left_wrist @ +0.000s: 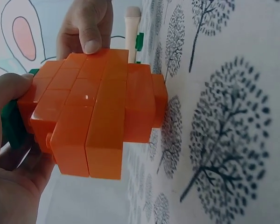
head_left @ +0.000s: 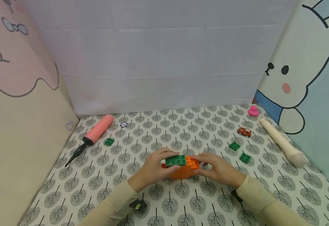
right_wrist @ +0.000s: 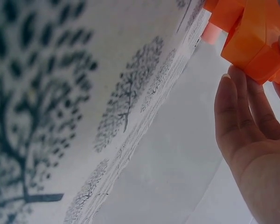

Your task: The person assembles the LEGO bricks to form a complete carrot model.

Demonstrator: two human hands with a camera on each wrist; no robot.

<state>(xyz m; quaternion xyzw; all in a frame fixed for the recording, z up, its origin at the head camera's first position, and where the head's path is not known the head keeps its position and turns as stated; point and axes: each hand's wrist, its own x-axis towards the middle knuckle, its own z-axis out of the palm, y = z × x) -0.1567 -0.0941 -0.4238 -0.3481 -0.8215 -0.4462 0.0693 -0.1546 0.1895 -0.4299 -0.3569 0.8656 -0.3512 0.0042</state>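
Note:
Between the two hands stands an orange build of stacked toy bricks (left_wrist: pixel 79 100), stepped wider in the middle and narrower at its base. Two green bricks (head_left: pixel 175 160) lie side by side on its top, with orange studs showing to their right. My left hand (head_left: pixel 152 168) grips the build at its upper left, thumb in front and fingers behind the green bricks. At the right end, my right hand (head_left: pixel 219 169) pinches the orange bricks between thumb and fingers. In the right wrist view its fingertips (right_wrist: pixel 228 79) touch the side of an orange brick.
Loose green bricks lie right (head_left: pixel 234 146) and left (head_left: pixel 109 142). A pink pump with black nozzle (head_left: pixel 99 128) and a blue-white chip (head_left: pixel 123 124) lie at the back left. A red toy car (head_left: pixel 244 132), pink duck (head_left: pixel 253 111) and pale club-shaped stick (head_left: pixel 283 142) are right.

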